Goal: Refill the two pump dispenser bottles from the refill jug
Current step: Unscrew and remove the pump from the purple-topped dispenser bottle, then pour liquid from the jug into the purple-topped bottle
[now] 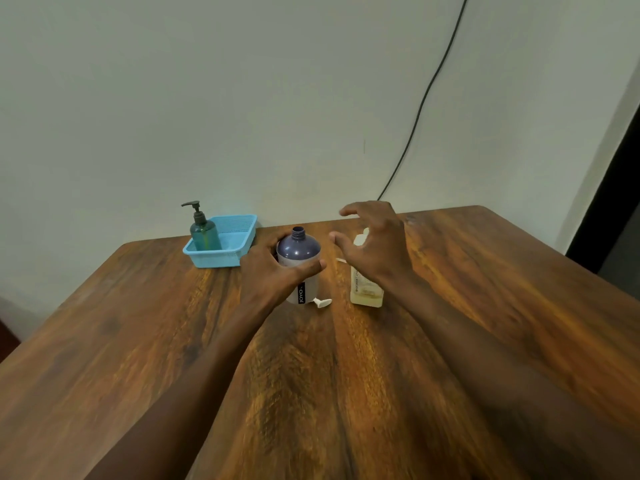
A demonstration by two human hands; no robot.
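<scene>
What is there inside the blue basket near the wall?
A green pump bottle stands upright in the left end of the basket, with its pump on. The basket's near wall hides the bottle's base and part of the floor.

Person's left hand (273, 271) and right hand (377, 247), both bare, forearms bare right down to the lower frame edge, slim wrists, long fingers, pale thumbnail showing on left hand, arms slightly motion-blurred
</scene>
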